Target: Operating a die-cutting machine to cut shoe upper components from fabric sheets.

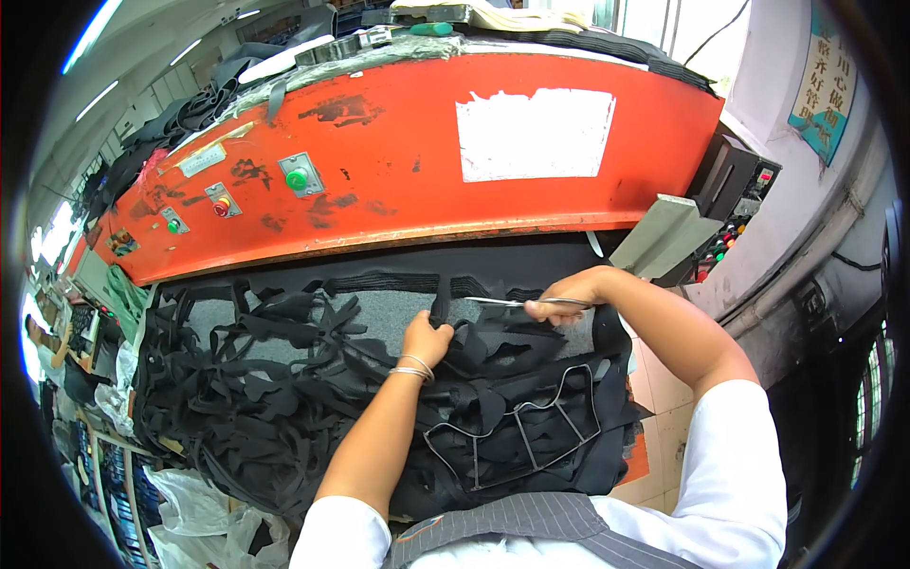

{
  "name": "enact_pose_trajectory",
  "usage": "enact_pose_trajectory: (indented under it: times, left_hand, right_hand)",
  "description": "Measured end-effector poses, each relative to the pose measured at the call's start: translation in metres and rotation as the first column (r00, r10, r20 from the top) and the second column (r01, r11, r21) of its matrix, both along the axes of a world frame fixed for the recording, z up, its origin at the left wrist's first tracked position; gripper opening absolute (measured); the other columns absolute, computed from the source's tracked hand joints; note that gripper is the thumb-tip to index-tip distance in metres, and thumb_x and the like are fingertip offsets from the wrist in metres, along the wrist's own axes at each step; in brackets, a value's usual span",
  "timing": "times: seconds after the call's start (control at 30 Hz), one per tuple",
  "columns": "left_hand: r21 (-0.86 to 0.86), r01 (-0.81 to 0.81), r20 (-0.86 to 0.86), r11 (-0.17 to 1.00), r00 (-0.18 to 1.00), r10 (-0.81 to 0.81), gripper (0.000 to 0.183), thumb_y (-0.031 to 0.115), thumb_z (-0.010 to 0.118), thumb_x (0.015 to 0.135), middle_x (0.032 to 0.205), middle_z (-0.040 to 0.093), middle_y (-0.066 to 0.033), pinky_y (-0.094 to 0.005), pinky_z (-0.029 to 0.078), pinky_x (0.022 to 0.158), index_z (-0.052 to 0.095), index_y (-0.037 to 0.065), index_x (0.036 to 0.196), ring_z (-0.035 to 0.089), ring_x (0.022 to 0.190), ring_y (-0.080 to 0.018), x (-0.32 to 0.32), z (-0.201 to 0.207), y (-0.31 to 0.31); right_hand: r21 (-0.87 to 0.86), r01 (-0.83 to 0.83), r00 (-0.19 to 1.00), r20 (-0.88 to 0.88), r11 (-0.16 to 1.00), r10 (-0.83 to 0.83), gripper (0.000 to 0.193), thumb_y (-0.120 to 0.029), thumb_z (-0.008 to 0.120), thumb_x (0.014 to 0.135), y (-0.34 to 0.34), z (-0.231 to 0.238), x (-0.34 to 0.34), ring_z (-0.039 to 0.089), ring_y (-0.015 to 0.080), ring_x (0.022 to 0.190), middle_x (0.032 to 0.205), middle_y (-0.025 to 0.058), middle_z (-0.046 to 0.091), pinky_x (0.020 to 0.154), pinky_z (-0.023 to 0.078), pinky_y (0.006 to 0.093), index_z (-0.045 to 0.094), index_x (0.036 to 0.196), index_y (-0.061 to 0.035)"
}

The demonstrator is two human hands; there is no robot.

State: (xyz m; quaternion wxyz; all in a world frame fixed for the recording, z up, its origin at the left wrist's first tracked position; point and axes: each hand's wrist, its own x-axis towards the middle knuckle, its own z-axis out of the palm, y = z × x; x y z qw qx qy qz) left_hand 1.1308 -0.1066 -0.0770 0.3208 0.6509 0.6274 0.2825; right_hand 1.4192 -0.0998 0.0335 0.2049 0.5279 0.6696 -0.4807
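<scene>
My right hand (573, 292) is closed round a pair of scissors (495, 302), whose slim blades point left toward my left hand. My left hand (428, 339), with bangles on its wrist, pinches a black fabric strip (442, 302) that stands up from the layers. Beyond both hands lie stacked black fabric layers (384, 282), with cut edges showing. Loose black offcuts (246, 417) heap up at the left and toward me. A grey surface (374, 318) shows through gaps between them. Near my body, a bent metal cutting die (526, 431) with crossbars rests on black fabric.
A red machine beam (398, 142) spans the far side, carrying a green button (297, 179) and a red button (221, 207). A control box (735, 204) stands at the right, by the wall. Plastic bags (194, 503) lie at the lower left.
</scene>
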Motion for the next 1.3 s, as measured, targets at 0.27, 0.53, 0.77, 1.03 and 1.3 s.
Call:
enact_pose_trajectory:
  times: [0.27,0.53,0.77,1.03,1.3]
  left_hand:
    - [0.126,0.026,-0.304,0.992,0.953,0.014,0.040,0.017,0.065,0.079,0.111,0.052,-0.0196,-0.0512,0.049,0.078,0.045,0.003,0.110,0.060,0.092,-0.0441,0.011,0.016,-0.024]
    - [-0.063,0.279,-0.419,0.958,0.864,-0.279,0.043,0.023,0.064,0.079,0.117,0.055,-0.0220,-0.0502,0.047,0.089,0.049,0.002,0.114,0.057,0.105,-0.0431,-0.018,0.018,-0.002]
    - [0.270,0.582,-0.228,0.767,0.813,-0.536,0.061,0.017,0.073,0.073,0.113,0.056,-0.0183,-0.0403,0.042,0.096,0.050,0.002,0.127,0.053,0.108,-0.0329,0.060,0.078,0.014]
    - [-0.428,0.529,0.784,0.732,0.621,0.010,0.046,0.026,0.074,0.079,0.106,0.058,-0.0083,-0.0381,0.036,0.102,0.053,0.004,0.113,0.054,0.103,-0.0191,0.238,-0.015,0.012]
    - [-0.329,0.254,0.838,0.910,0.522,0.158,0.030,0.017,0.073,0.076,0.090,0.064,-0.0062,-0.0410,0.050,0.074,0.062,0.004,0.100,0.062,0.086,-0.0222,0.302,0.006,0.005]
  right_hand:
    - [0.004,0.038,0.997,-0.072,0.999,-0.038,0.100,-0.093,0.026,0.068,0.038,-0.019,-0.086,0.055,0.0187,0.060,0.068,0.0089,0.051,0.056,0.049,0.0327,0.058,0.087,-0.0007]
    - [0.343,0.268,0.963,-0.136,0.900,-0.234,0.072,-0.074,0.057,0.077,0.008,-0.012,-0.035,0.052,0.0170,0.045,0.056,0.0077,0.052,0.044,0.043,0.0316,0.064,0.077,-0.0025]
    - [0.683,0.357,0.918,-0.130,0.637,-0.375,0.074,-0.068,0.055,0.081,-0.075,0.018,0.107,0.064,0.0333,0.081,0.082,0.0207,0.065,0.074,0.049,0.0415,0.065,0.095,0.0035]
    - [0.634,0.486,0.817,-0.087,0.601,-0.570,0.074,-0.069,0.060,0.078,-0.170,0.015,0.151,0.061,0.0323,0.079,0.082,0.0219,0.060,0.070,0.047,0.0416,0.051,0.095,0.0030]
    - [0.538,0.558,0.796,-0.131,0.632,-0.591,0.075,-0.067,0.056,0.082,-0.225,-0.006,0.174,0.059,0.0332,0.093,0.096,0.0220,0.060,0.081,0.046,0.0414,0.051,0.109,0.0022]
